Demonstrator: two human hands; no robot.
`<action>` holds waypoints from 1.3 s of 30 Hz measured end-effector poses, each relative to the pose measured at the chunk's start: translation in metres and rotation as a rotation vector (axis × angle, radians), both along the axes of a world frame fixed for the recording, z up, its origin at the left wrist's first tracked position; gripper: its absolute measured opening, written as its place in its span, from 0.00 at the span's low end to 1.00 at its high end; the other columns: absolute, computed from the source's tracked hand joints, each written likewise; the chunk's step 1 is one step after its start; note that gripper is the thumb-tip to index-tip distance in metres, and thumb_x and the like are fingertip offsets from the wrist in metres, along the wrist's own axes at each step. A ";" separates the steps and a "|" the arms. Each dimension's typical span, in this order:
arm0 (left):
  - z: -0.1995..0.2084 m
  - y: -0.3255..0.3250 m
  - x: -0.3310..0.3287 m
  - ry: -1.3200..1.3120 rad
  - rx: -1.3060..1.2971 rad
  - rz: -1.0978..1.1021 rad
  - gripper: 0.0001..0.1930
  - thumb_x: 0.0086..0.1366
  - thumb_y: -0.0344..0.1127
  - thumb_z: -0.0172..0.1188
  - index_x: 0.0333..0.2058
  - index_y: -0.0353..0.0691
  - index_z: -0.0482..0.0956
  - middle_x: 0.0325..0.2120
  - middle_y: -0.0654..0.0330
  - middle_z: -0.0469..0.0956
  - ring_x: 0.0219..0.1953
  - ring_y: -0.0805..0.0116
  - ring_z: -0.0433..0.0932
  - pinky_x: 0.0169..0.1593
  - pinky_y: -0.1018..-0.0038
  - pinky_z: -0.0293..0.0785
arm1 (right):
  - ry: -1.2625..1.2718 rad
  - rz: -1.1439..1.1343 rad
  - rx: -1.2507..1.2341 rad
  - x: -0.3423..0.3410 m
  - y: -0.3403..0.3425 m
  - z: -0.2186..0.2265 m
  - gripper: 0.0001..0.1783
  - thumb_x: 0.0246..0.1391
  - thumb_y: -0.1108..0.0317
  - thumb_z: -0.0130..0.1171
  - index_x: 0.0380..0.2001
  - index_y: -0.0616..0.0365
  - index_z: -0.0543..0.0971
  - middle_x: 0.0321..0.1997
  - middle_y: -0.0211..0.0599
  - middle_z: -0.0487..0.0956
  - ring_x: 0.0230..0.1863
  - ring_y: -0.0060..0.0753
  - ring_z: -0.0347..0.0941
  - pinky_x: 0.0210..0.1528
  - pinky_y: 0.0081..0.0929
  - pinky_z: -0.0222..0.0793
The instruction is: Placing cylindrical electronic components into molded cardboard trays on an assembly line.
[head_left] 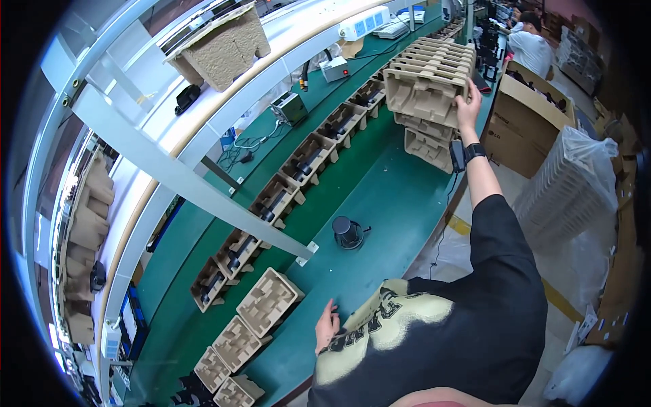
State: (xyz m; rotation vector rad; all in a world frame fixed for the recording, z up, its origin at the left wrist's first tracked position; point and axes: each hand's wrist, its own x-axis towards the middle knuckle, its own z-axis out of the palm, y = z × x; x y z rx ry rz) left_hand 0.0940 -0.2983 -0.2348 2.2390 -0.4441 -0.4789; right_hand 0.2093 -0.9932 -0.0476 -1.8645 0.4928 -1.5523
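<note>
A stack of brown moulded pulp trays (430, 88) stands at the far end of the green bench, its upper trays tipped on their sides. My right hand (466, 112) reaches out to it, thumb and fingers closed on the edge of the nearest tray. A dark device with a cable is strapped at my right wrist. Close to my body, my left hand (327, 328) hovers by the bench edge, fingers apart and holding nothing. Between the two hands a black cylindrical part (348, 233) stands on the bench. More pulp trays (270, 302) sit at the lower left, without parts in them.
Along the green conveyor runs a row of pulp trays (306, 159) with black parts in them. A white metal post (203, 190) slants across the left. Right of the bench are a cardboard box (525, 125) and plastic-wrapped stacked trays (569, 180). Another person (531, 47) works farther back.
</note>
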 end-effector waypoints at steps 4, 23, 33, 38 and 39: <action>0.061 -0.022 0.011 -0.137 0.032 -0.046 0.25 0.61 0.23 0.49 0.58 0.44 0.67 0.44 0.54 0.78 0.39 0.64 0.81 0.45 0.72 0.74 | -0.293 0.182 0.160 -0.005 0.023 0.035 0.39 0.39 0.75 0.58 0.61 0.59 0.63 0.61 0.47 0.65 0.62 0.40 0.60 0.64 0.31 0.52; 0.339 -0.255 0.110 -0.295 -0.673 -0.370 0.13 0.65 0.38 0.55 0.39 0.32 0.71 0.28 0.57 0.72 0.29 0.70 0.73 0.34 0.77 0.72 | -0.059 0.741 0.514 -0.178 0.164 0.201 0.28 0.50 0.76 0.49 0.57 0.63 0.63 0.51 0.42 0.73 0.51 0.34 0.71 0.55 0.32 0.69; 0.406 -0.223 0.077 -0.369 -0.874 -0.375 0.09 0.65 0.34 0.56 0.36 0.33 0.72 0.24 0.65 0.68 0.25 0.80 0.70 0.27 0.80 0.70 | 0.059 1.099 0.820 -0.193 0.191 0.255 0.29 0.54 0.69 0.49 0.60 0.64 0.59 0.53 0.46 0.71 0.53 0.41 0.71 0.55 0.37 0.71; 0.373 -0.221 0.105 -0.152 -0.765 -0.281 0.09 0.66 0.36 0.54 0.35 0.34 0.72 0.25 0.67 0.69 0.26 0.81 0.70 0.28 0.83 0.71 | 0.252 1.129 0.880 -0.139 0.167 0.198 0.27 0.53 0.68 0.51 0.57 0.64 0.62 0.52 0.45 0.72 0.49 0.39 0.73 0.52 0.37 0.73; 0.363 -0.232 0.115 0.003 -0.782 -0.268 0.10 0.66 0.37 0.54 0.35 0.34 0.73 0.25 0.68 0.69 0.26 0.82 0.70 0.26 0.82 0.70 | 0.296 1.124 0.933 -0.126 0.155 0.180 0.26 0.53 0.68 0.52 0.56 0.63 0.63 0.51 0.45 0.72 0.49 0.38 0.73 0.52 0.37 0.73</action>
